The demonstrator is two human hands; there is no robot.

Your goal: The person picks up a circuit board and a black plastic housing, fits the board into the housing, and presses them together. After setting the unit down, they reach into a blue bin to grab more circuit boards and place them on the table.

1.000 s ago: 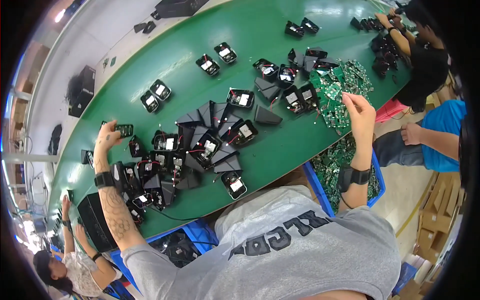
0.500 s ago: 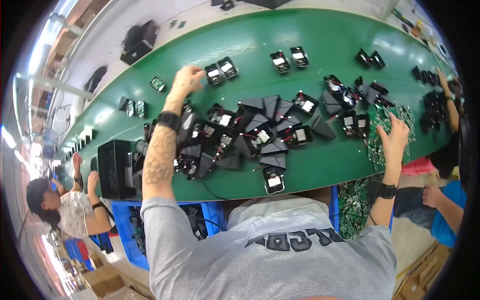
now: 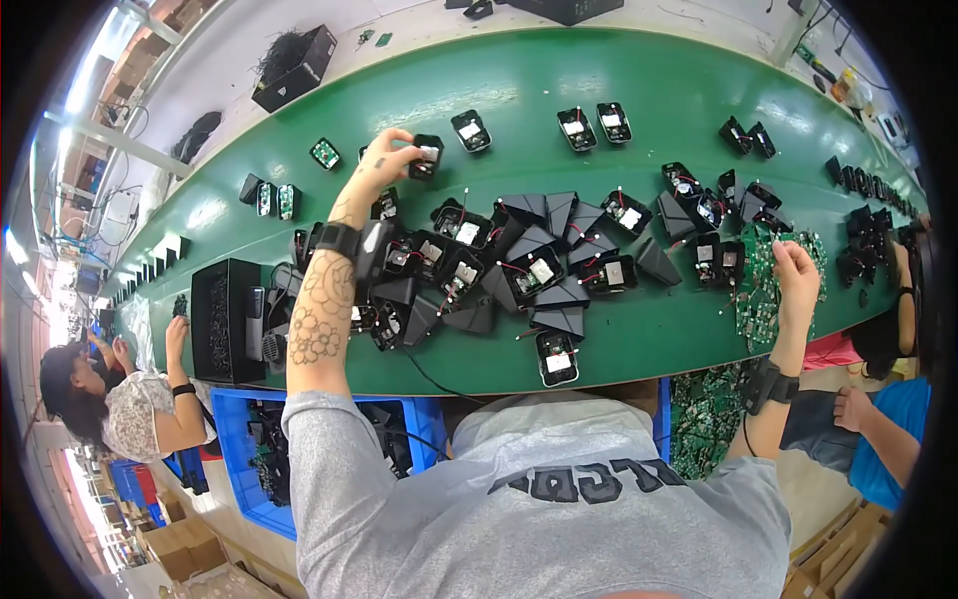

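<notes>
My left hand [image 3: 387, 162] is closed round the edge of a small open black plastic housing [image 3: 426, 157] with a white part inside, toward the far side of the green table. To its right sits another such housing [image 3: 471, 131], apart from it. Over a heap of green circuit boards [image 3: 755, 290] on the right, my right hand [image 3: 795, 275] has its fingers drawn together; what they hold, if anything, cannot be made out. Between my arms lies a pile of black housings [image 3: 539, 272] with red wires, mixed with dark wedge-shaped covers [image 3: 559, 321].
A black bin [image 3: 228, 319] stands at the table's left. Blue crates [image 3: 239, 474] and loose boards [image 3: 704, 419] are below the near edge. Two housings [image 3: 595, 127] sit at the far middle. Co-workers [image 3: 140, 399] work at the left and right.
My left hand has closed on a housing, shifting it away from the one beside it. My right hand's spread fingers have come together over the boards. The view has shifted slightly.
</notes>
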